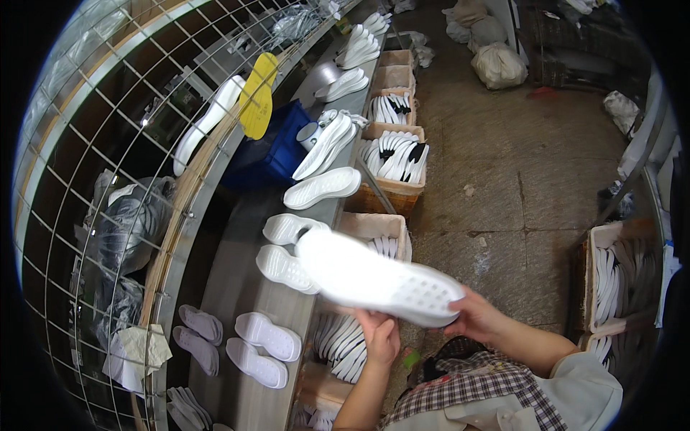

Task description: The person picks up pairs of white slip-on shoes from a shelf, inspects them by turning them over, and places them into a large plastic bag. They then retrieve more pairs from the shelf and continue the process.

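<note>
White sole [374, 276] held aloft across edge of worktop [230, 287]. Right hand [471, 314] grasping holed end; left hand [379, 336] grasping near edge, fingers partly hidden. Far end unsupported: loosened grip could tip sole into crate [310, 377]; low swing could knock paired soles [282, 266] askew.

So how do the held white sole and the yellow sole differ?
The held sole is white, unlike the yellow sole. The held sole is in the air; the yellow sole stands by the wooden rail. The held sole shows dimples; the yellow sole looks flat. Both are foot-shaped.
</note>
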The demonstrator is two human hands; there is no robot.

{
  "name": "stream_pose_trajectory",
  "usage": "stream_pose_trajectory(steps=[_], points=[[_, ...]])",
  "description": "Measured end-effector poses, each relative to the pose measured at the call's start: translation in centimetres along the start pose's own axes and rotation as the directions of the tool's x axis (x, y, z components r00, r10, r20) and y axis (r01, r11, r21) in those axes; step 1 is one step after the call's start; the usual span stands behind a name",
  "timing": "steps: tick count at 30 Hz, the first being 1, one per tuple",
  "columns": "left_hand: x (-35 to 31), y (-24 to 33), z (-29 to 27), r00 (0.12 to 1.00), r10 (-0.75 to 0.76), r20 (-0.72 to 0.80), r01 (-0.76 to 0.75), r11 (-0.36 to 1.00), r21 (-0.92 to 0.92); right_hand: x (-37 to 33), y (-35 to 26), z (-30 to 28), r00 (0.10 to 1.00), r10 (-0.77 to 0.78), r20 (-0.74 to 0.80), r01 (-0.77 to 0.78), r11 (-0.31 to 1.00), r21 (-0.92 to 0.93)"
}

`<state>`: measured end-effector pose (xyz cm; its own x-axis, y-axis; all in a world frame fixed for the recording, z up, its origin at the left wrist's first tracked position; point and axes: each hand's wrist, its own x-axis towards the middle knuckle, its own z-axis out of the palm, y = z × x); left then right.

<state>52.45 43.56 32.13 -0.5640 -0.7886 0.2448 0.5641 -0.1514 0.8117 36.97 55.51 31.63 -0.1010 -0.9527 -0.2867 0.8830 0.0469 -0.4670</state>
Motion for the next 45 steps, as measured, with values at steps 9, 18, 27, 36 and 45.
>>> stream_pose_trajectory(steps=[9, 18, 27, 36, 45], points=[[4.7, -3.6, 2.6, 0.919, -0.319, -0.229, 0.362, 0.915, 0.177, -7.9, -9.3, -9.0, 0.700, -0.599, -0.388, 0.535, 0.800, -0.270], [12.8, -7.2, -0.7, 0.872, -0.248, -0.421, 0.340, 0.927, 0.157, -1.2, -12.6, -10.8, 0.749, -0.549, -0.370, 0.478, 0.835, -0.271], [26.7, -11.1, -8.3, 0.730, -0.255, -0.633, 0.194, 0.967, -0.166, 10.9, -18.6, -8.6, 0.772, -0.529, -0.352, 0.379, 0.828, -0.413], [32.1, -12.9, -10.6, 0.785, -0.315, -0.534, 0.137, 0.928, -0.346, 20.8, -23.2, -7.1, 0.824, -0.438, -0.360, 0.243, 0.846, -0.474], [24.6, -14.4, -2.9, 0.873, -0.322, -0.366, 0.367, 0.928, 0.060, 26.0, -22.3, -5.7, 0.984, -0.178, 0.003, 0.146, 0.797, -0.586]])
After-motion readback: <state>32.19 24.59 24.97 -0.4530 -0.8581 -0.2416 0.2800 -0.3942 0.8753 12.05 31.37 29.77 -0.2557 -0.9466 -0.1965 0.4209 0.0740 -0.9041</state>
